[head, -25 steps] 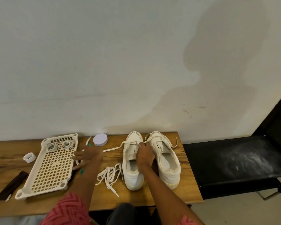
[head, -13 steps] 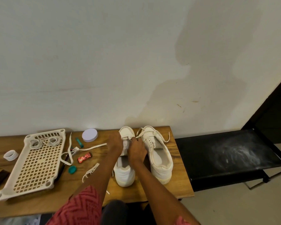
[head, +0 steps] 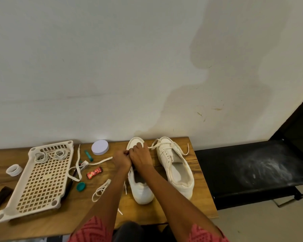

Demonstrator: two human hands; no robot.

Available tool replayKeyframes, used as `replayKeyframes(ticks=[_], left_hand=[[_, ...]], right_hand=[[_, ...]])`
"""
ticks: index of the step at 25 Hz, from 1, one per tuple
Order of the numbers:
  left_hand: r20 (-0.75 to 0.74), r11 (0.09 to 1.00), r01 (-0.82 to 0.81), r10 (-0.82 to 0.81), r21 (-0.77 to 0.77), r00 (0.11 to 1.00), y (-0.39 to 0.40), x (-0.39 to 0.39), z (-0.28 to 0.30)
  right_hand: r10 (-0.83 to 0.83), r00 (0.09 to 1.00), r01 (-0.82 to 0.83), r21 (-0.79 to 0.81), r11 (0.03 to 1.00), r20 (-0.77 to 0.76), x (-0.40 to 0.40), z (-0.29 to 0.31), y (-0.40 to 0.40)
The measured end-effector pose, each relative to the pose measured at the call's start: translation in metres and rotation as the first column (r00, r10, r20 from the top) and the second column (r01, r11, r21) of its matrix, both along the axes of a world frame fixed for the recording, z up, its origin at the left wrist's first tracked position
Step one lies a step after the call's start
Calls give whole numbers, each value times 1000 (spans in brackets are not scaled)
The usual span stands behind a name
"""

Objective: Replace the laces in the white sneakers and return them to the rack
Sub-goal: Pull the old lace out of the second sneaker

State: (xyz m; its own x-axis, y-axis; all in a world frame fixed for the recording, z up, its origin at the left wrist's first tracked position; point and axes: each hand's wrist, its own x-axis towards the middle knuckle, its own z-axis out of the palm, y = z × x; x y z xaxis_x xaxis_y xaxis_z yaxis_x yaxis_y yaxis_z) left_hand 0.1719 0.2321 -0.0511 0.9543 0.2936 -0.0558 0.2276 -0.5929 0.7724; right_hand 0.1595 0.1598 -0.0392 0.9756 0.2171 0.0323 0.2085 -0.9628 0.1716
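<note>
Since a second ago our left hand (head: 122, 160) has left the tabletop by the rack and come in to join the right over the left sneaker; the loose lace heap it covered now lies exposed.

Taking the left sneaker (head: 140, 186) as our landmark, left to right. Far to its left, the white rack (head: 40, 179) lies flat on the wooden table (head: 196, 173), two coiled laces (head: 51, 154) at its far end. Between rack and sneaker: a long flat lace (head: 87, 165) trailing toward our hands, and a looped lace (head: 101, 189) near the sneaker's heel side. Beyond these, a round white lid (head: 100, 147).

At the sneaker's eyelet area, left hand fingers curled, pinching what we judge to be a lace end; the exact hold is too small to make out. Right hand (head: 141, 157) touching it, fingers curled down over the tongue; whether they grip lace or shoe we cannot tell.

Just right of the sneaker, the right sneaker (head: 175, 170) carries lace only through its toe-end eyelets, ends hanging loose.

Our judgement: mid-task. Left shoe being worked, right unfinished, neither on the rack.
</note>
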Motion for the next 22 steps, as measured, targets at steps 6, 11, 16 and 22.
replayKeyframes(ticks=[6, 11, 16, 22], left_hand=[[4, 1000, 2, -2, 21, 1000, 0, -4, 3], [8, 1000, -15, 15, 14, 1000, -1, -4, 4], [11, 999, -43, 43, -19, 999, -3, -8, 4], [-19, 999, -39, 39, -4, 999, -3, -6, 1]], right_hand=[[11, 999, -12, 22, 1000, 42, 15, 13, 9], [50, 998, -53, 72, 996, 48, 18, 12, 10], [93, 994, -99, 94, 991, 65, 14, 7, 7], [63, 997, -68, 112, 991, 48, 17, 1, 5]])
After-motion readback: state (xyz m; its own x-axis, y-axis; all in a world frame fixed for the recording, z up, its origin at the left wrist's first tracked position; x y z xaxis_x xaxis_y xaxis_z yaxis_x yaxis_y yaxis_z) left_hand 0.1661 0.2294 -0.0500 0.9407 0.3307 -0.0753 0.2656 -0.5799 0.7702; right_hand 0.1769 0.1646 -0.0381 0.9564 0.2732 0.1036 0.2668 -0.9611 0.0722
